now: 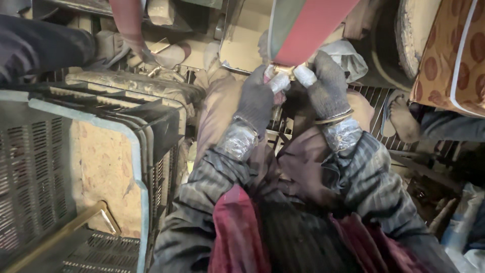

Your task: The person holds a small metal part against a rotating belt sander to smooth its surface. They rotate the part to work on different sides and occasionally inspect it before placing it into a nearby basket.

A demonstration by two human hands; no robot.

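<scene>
Head view: both hands are in dark knit gloves with taped fingertips, and shiny plastic is wrapped round the wrists. The left hand point(258, 98) and the right hand point(326, 83) are curled in, pinching a small brass piece point(286, 71) between them, right up against the red belt point(308, 28) running overhead. The piece sits at top centre, just under the belt. Stacked crates point(60, 167) are on the left, and someone's bare foot point(404, 119) rests on the metal grate point(376, 101) to the right.

gloved hands point(290, 93) pressing brass piece point(286, 71), red belt point(308, 28)
</scene>
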